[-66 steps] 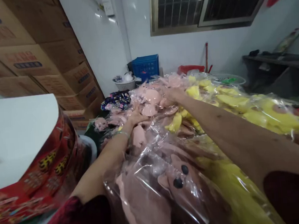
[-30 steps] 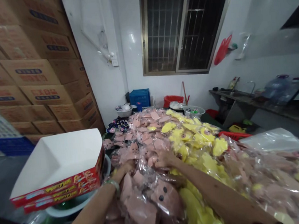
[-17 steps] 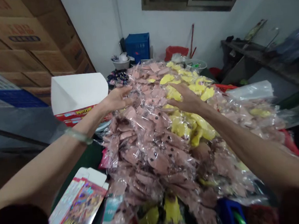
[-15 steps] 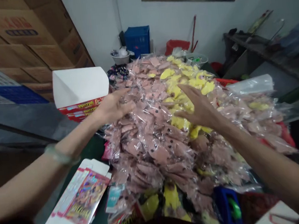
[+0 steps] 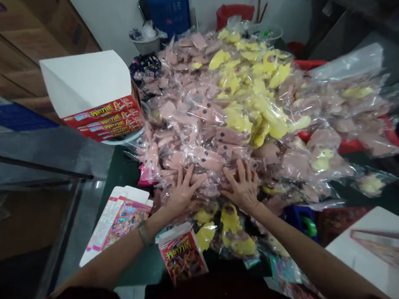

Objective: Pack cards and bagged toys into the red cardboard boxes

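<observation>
A big heap of clear plastic bags with flat pink pieces (image 5: 210, 160) covers the table, and bags of yellow pieces (image 5: 262, 111) lie over its far middle. My left hand (image 5: 184, 190) rests on the near edge of the pink bags, fingers spread. To its right, my right hand (image 5: 242, 185) lies on the same bags, its fingers also apart. Just below the hands are a few bagged yellow shapes (image 5: 230, 226). A red printed box (image 5: 182, 253) stands near the table's front edge, below my left hand. Flat printed cartons (image 5: 122, 221) lie left of that hand.
Stacked red boxes (image 5: 109, 118) with a white flap stand at the left. A blue tape dispenser (image 5: 300, 222) with green tape is at the right front, beside a white carton sheet (image 5: 379, 254). Behind are a blue crate (image 5: 170, 12) and brown cartons (image 5: 30, 48).
Both hands have come from over the heap's middle down to its near edge. Yellow bags now lie looser and further right. The view has tilted downward.
</observation>
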`<state>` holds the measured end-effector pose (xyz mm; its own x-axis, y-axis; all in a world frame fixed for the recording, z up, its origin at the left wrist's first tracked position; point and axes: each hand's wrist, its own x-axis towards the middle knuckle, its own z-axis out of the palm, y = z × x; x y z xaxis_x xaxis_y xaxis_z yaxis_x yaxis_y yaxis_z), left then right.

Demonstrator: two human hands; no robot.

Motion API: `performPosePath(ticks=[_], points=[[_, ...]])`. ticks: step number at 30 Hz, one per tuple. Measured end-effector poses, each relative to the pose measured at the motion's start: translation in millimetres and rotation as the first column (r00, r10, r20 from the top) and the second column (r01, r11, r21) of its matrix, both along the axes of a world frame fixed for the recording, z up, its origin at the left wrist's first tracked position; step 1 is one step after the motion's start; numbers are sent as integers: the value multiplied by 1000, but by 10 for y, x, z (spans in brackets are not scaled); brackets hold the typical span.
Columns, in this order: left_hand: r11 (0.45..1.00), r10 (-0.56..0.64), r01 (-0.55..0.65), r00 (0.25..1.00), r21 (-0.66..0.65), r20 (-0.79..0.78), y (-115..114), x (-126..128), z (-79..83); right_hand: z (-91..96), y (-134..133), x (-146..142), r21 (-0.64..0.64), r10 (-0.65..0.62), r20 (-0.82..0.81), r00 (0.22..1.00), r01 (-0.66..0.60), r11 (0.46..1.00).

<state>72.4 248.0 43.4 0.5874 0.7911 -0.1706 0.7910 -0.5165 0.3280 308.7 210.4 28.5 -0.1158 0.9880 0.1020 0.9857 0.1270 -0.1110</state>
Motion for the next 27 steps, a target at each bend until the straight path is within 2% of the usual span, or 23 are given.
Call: performPosePath(ticks=[5,10,14,17,20,23,25,26,27], points=[[997,39,-39,999,64,10,343,138,-95,-33,354,107,57,20,20,1000,-22,998],[987,82,-86,996,135,31,530,209,-215,-98,650,164,62,59,71,996,-63,996],[971,115,-122,992,207,45,480,178,-254,-93,648,123,147,86,78,993,-97,984],[970,33,-47,998,239,61,420,118,-247,22,520,101,179,107,72,992,-119,977],[962,-92,74,994,264,56,393,33,-147,233,244,90,232,158,31,987,-161,959],[922,-135,106,989,372,53,180,-165,51,360,-367,-44,354,267,-52,962,-233,906],[862,-130,61,986,504,103,-212,-402,154,264,-974,-263,426,334,-112,936,-259,867],[822,-92,-7,985,570,145,-487,-543,163,145,-1296,-411,449,337,-136,932,-246,859],[778,-2,-112,983,618,181,-798,-688,132,-14,-1599,-579,418,350,-163,922,-257,871]])
